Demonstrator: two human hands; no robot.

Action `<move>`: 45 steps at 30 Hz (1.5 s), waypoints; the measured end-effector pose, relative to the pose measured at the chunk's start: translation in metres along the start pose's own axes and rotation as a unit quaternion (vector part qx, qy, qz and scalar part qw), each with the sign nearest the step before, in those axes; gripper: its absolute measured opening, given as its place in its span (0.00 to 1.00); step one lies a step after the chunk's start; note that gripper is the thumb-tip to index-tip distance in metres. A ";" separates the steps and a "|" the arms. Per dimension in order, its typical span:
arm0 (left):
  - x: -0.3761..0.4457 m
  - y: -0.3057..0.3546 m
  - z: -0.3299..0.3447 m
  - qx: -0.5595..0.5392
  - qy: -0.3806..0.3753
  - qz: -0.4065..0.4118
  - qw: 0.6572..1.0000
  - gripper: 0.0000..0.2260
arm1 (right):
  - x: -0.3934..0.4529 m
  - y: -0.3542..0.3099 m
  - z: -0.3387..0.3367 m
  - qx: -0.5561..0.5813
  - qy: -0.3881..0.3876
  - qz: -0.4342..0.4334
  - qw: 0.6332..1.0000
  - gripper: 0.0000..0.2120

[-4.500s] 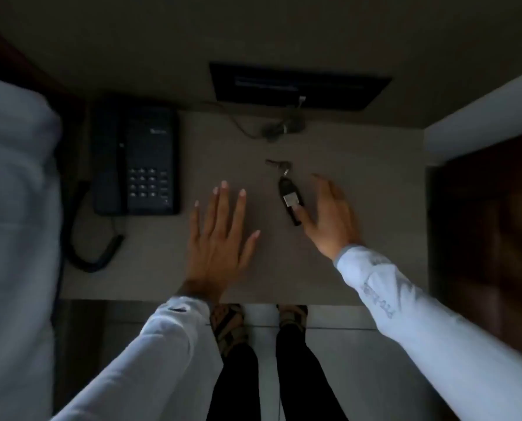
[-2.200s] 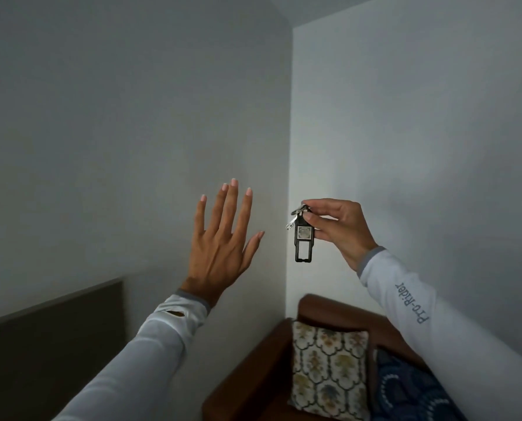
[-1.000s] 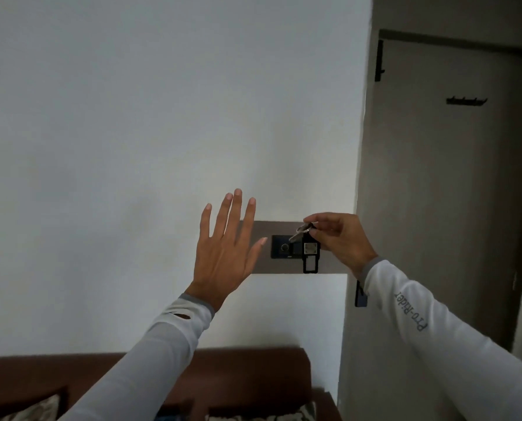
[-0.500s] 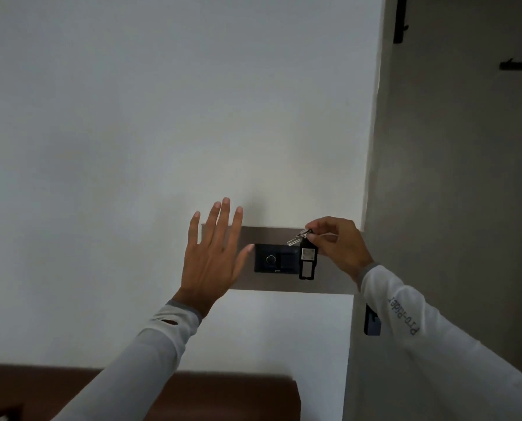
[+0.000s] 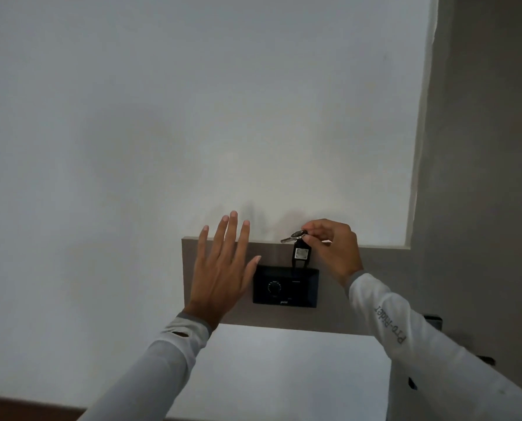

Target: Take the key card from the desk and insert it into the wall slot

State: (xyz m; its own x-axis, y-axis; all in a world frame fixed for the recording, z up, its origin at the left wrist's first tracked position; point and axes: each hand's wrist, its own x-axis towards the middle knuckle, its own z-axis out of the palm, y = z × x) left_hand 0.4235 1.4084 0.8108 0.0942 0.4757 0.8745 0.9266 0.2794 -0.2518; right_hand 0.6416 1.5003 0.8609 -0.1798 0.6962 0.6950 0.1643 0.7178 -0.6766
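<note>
A black wall slot unit with a round dial sits on a grey-brown wall panel. My right hand pinches the top of the key card, a small black tag with a pale label and a metal key on its ring. The tag hangs upright, its lower end at the unit's top edge on the right side. Whether that end is inside the slot I cannot tell. My left hand is raised flat with fingers spread, just left of the unit, holding nothing.
White wall fills the view above and to the left. A grey door or door frame stands at the right, with a dark fitting behind my right forearm. A brown edge of furniture shows at the bottom left.
I have come closer to the panel. My right hand has lifted the key card from in front of the unit to its top edge. My left hand stays spread beside it.
</note>
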 end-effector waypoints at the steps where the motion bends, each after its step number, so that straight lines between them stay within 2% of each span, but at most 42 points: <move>1: 0.002 -0.001 0.014 0.000 -0.002 0.002 1.000 0.30 | 0.005 0.010 0.006 -0.004 -0.002 0.001 1.000 0.10; 5: 0.004 -0.003 0.058 -0.006 -0.005 0.006 1.000 0.30 | 0.010 0.046 0.020 -0.014 -0.017 -0.002 1.000 0.12; 11: -0.007 0.007 0.098 -0.041 0.007 0.001 0.999 0.29 | 0.003 0.076 0.031 -0.035 -0.067 -0.038 0.996 0.10; 13: -0.010 0.007 0.105 -0.047 0.014 -0.003 0.999 0.29 | -0.005 0.080 0.033 -0.060 -0.054 -0.060 0.995 0.08; 14: -0.011 0.007 0.107 -0.047 0.019 -0.003 0.999 0.28 | -0.008 0.081 0.034 -0.097 -0.036 -0.097 0.990 0.07; 17: -0.011 0.007 0.109 -0.047 0.024 -0.004 0.999 0.28 | -0.012 0.085 0.031 -0.253 0.008 -0.242 0.937 0.11; 19: -0.012 0.007 0.108 -0.047 0.022 -0.005 0.999 0.28 | -0.013 0.087 0.026 -0.340 0.015 -0.279 0.898 0.15; 21: -0.011 0.007 0.107 -0.048 0.016 -0.006 0.999 0.28 | -0.015 0.091 0.022 -0.374 -0.002 -0.281 0.884 0.19; 24: -0.012 0.007 0.104 -0.045 0.009 -0.006 0.999 0.28 | -0.017 0.097 0.018 -0.365 -0.038 -0.276 0.888 0.25; 31: -0.012 0.005 0.095 -0.040 -0.021 -0.003 0.999 0.29 | -0.015 0.102 0.019 -0.364 -0.059 -0.265 0.891 0.28; 40: -0.020 -0.005 0.064 -0.035 -0.032 -0.002 0.999 0.31 | -0.018 0.085 0.015 -0.410 -0.099 -0.220 0.880 0.41; 45: -0.007 -0.029 0.018 -0.019 -0.009 -0.009 1.000 0.33 | -0.018 0.041 0.006 -0.349 -0.142 -0.159 0.913 0.44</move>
State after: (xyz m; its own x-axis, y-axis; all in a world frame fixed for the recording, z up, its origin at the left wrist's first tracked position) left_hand 0.3898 1.4118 0.8041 0.0710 0.4858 0.8712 0.9414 0.2562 -0.2196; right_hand 0.6456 1.5172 0.8186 -0.5534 0.4926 0.6717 0.6198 0.7823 -0.0631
